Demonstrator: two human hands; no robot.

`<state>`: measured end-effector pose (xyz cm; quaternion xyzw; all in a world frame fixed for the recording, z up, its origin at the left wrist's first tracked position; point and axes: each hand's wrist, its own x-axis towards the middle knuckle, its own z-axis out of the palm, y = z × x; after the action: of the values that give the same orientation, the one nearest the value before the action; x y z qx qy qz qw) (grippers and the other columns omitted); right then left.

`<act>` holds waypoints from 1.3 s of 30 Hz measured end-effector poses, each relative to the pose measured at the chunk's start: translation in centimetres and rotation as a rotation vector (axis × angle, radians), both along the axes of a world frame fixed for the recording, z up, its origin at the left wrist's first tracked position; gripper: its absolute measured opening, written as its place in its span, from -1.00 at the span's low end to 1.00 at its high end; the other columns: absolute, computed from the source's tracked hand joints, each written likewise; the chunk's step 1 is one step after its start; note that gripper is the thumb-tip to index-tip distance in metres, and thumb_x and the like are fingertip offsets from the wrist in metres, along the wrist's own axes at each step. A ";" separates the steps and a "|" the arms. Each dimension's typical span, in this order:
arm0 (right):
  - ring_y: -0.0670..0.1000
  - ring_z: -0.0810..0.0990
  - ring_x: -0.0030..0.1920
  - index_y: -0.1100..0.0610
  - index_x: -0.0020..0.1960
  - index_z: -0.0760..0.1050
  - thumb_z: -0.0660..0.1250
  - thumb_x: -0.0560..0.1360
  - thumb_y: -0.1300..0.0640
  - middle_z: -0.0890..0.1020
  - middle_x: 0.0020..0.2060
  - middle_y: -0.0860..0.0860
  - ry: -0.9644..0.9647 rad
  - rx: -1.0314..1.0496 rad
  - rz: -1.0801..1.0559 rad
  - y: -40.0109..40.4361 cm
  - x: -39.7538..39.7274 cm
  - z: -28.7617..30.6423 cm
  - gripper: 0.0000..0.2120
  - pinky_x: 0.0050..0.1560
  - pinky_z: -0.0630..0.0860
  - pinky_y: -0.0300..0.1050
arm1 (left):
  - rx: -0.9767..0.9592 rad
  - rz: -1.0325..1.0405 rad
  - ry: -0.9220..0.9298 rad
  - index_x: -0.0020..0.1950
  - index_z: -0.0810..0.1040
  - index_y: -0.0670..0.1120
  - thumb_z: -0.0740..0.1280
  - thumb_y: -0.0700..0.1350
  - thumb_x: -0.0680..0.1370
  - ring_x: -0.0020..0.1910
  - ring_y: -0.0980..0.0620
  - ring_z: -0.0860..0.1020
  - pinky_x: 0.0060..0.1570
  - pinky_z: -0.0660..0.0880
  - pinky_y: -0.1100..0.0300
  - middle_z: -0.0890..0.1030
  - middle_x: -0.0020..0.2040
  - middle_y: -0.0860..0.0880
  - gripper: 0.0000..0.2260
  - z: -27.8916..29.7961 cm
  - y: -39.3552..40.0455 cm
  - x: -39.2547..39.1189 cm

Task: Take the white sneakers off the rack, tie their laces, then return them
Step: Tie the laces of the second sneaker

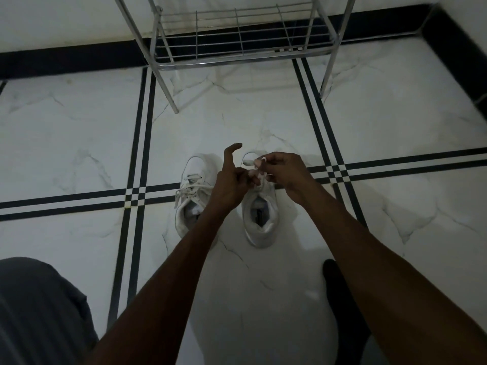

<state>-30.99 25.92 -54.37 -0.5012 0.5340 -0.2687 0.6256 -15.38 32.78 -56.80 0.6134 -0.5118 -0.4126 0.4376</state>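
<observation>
Both hands [263, 175] pinching lace [259, 161] of right sneaker [261, 214]; lace soft, limp, gripping near ends. Left sneaker [193, 191] waiting.

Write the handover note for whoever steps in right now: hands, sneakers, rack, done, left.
Left hand: pinching lace over the right sneaker, index finger raised.
Right hand: pinching a lace loop above the same sneaker.
Both sneakers stand side by side on the floor, toes toward the rack, whose visible shelf holds nothing.
Done: sneakers are off the rack.
Left sneaker: laces look loose; whether tied, I cannot tell.
Left: finish this knot, check the other, return both to the rack.
</observation>
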 end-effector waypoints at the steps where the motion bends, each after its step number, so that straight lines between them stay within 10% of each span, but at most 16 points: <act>1: -0.11 0.67 -0.19 0.19 0.08 0.69 0.52 0.46 0.15 0.74 -0.11 0.06 -0.021 -0.008 0.005 0.1 -0.1 -0.1 -0.79 -0.22 0.58 -0.26 | 0.029 0.008 0.037 0.56 0.13 -0.03 0.31 -0.27 0.66 -0.20 0.10 0.71 -0.06 0.61 0.27 0.73 -0.18 -0.07 -0.44 -0.1 0.0 0.1; 6: -0.08 0.69 -0.13 0.14 0.08 0.71 0.51 0.47 0.14 0.74 -0.08 0.03 0.171 -0.234 0.267 -0.5 -1.0 0.4 -0.80 -0.15 0.66 -0.20 | 0.169 0.099 0.065 0.51 0.22 -0.02 0.36 -0.28 0.58 0.01 -0.08 0.73 0.17 0.63 -0.21 0.76 -0.01 -0.18 -0.44 -1.1 -0.2 1.1; 11: -0.10 0.63 -0.15 0.13 -0.05 0.75 0.59 0.37 0.12 0.75 -0.11 0.05 0.508 -0.590 0.436 -1.4 -0.8 0.4 -0.82 -0.15 0.47 -0.46 | 0.171 0.092 0.016 0.43 0.39 -0.12 0.38 -0.25 0.59 -0.02 -0.11 0.72 0.13 0.63 -0.20 0.76 -0.02 -0.18 -0.57 -0.2 -0.3 0.4; 16: -0.08 0.68 -0.19 0.12 -0.13 0.74 0.57 0.36 0.14 0.75 -0.19 0.01 0.527 -0.763 0.242 -0.9 -0.4 -0.8 -0.90 -0.07 0.65 -0.14 | 0.173 0.070 0.131 0.41 0.46 -0.05 0.29 -0.20 0.59 0.04 -0.15 0.73 0.14 0.63 -0.26 0.75 0.09 -0.13 -0.63 -0.3 0.0 0.7; 24: -0.08 0.72 -0.19 0.16 -0.08 0.72 0.59 0.36 0.17 0.75 -0.20 0.02 0.209 -0.404 0.085 -0.1 -0.4 -1.1 -0.85 -0.18 0.67 -0.13 | 0.141 0.019 -0.032 0.26 0.69 -0.15 0.38 -0.21 0.61 0.07 -0.07 0.72 0.14 0.66 -0.12 0.74 0.12 -0.15 -0.76 0.0 -0.4 0.7; 33: -0.08 0.70 -0.14 0.23 0.03 0.68 0.57 0.40 0.15 0.74 -0.10 0.07 0.167 0.038 -0.062 0.5 -5.8 -1.9 -0.75 -0.16 0.57 -0.16 | 0.159 0.122 -0.981 0.07 0.76 0.09 0.38 -0.06 0.53 0.04 -0.14 0.61 0.19 0.41 -0.14 0.72 -0.09 0.00 -0.81 0.2 2.2 2.1; 39: 0.07 0.70 -0.04 0.25 -0.03 0.69 0.55 0.41 0.09 0.74 -0.07 0.17 0.238 0.115 -0.201 1.5 -6.6 -3.5 -0.76 -0.11 0.51 -0.06 | 0.240 0.144 -1.110 -0.02 0.76 0.04 0.43 -0.11 0.46 0.09 -0.16 0.53 0.18 0.34 -0.17 0.73 -0.14 0.02 -0.84 -0.2 4.5 2.6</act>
<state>-37.63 27.40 -57.84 -0.4372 0.6662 -0.2377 0.5556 -12.79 37.24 -57.04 0.8168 -0.5715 -0.0530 0.0577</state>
